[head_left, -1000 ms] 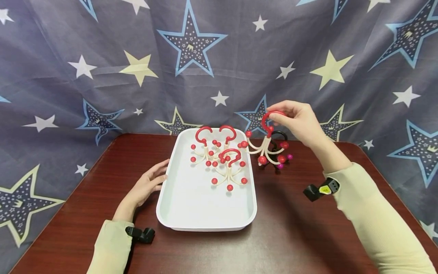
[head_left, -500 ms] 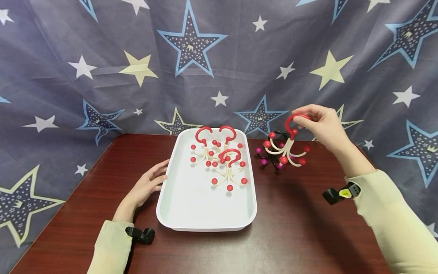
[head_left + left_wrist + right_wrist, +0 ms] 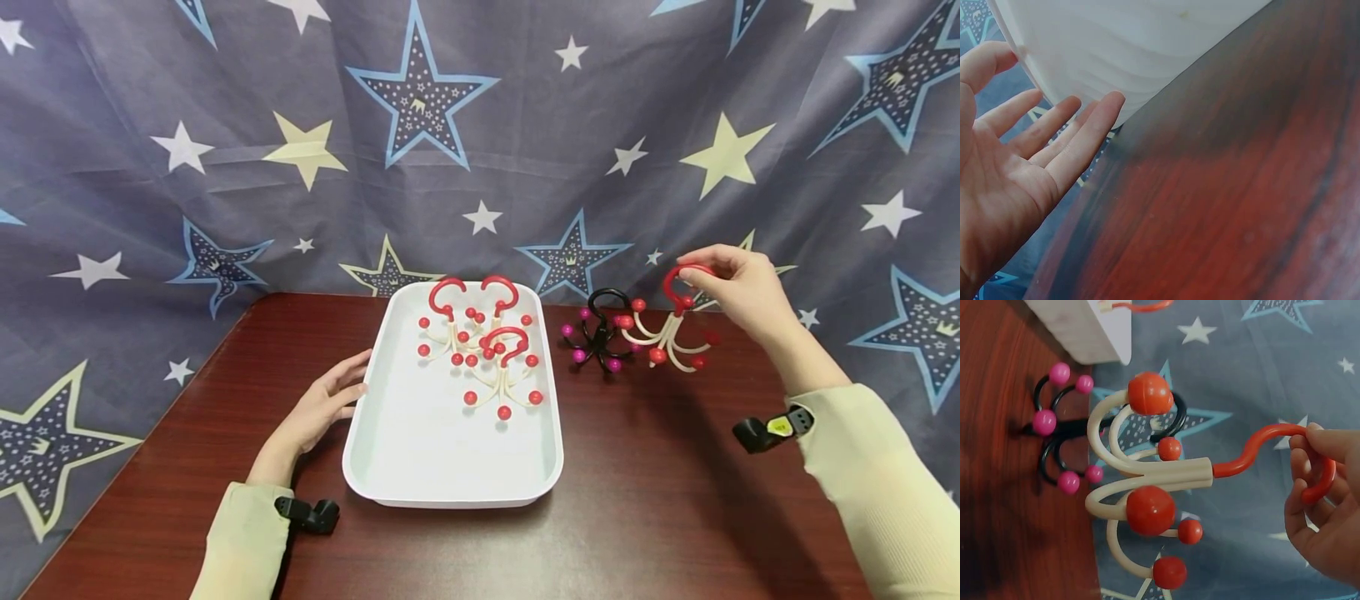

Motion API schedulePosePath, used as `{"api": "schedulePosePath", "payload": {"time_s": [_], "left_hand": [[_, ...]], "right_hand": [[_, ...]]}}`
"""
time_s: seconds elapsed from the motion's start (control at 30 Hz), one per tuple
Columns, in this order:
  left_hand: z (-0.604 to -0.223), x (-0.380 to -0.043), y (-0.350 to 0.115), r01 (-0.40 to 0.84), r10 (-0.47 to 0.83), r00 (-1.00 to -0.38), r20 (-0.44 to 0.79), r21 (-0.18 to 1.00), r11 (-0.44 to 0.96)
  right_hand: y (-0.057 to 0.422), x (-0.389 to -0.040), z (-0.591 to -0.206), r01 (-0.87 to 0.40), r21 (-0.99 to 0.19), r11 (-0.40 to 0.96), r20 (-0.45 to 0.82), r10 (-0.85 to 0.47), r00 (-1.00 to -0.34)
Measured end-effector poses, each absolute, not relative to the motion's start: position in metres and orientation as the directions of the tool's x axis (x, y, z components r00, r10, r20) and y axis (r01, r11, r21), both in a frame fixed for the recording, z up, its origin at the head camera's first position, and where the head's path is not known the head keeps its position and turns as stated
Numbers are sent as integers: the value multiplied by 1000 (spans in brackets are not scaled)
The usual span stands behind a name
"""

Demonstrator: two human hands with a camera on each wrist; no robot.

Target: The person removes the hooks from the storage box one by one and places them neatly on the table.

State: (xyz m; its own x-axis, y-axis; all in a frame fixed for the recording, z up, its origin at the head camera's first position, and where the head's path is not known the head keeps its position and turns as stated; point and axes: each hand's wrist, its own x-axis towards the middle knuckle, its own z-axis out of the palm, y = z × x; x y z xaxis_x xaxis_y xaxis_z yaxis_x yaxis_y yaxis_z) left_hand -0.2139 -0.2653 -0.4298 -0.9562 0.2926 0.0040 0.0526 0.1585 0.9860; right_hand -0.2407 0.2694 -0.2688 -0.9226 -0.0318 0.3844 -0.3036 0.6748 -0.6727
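Observation:
My right hand (image 3: pixel 738 287) pinches the red hook of a cream multi-arm hanger with red ball tips (image 3: pixel 1179 474), which hangs upright above the table right of the white tray. Just left of it stands a black multi-arm hanger with pink ball tips (image 3: pixel 600 337), partly overlapped by the held one in the right wrist view. Several similar red-and-cream hangers (image 3: pixel 501 379) stand at the back and right of the white tray (image 3: pixel 420 450). At the tray's left wall is my left hand (image 3: pixel 322 408), its fingers (image 3: pixel 1088 140) extended and fingertips right at the wall.
The dark red-brown wooden table (image 3: pixel 637 517) carries the tray near its middle. Behind the table's back edge hangs a grey-blue curtain (image 3: pixel 480 100) patterned with stars.
My right hand has moved right and slightly down with the red-and-cream hanger, uncovering the black one. The left hand, the tray and the hangers in it stay in place.

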Motion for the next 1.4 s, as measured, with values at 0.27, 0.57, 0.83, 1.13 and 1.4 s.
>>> {"api": "schedulePosePath", "payload": {"time_s": [0.27, 0.57, 0.83, 1.13, 1.4], "left_hand": [[-430, -214, -266, 54, 296, -955, 5, 986, 155], [-430, -214, -266, 50, 294, -956, 1, 986, 157], [-431, -214, -266, 49, 295, -955, 3, 987, 151], [-431, -214, -266, 46, 297, -955, 0, 988, 147], [-432, -214, -266, 43, 295, -955, -4, 987, 154]], "right_hand": [[282, -247, -278, -237, -646, 726, 347, 2, -938], [295, -261, -295, -205, -628, 751, 346, 33, -938], [300, -268, -308, -180, -611, 771, 355, 64, -933], [308, -275, -324, -148, -646, 748, 304, 75, -950], [310, -277, -334, -138, -657, 741, 292, 80, -953]]}}
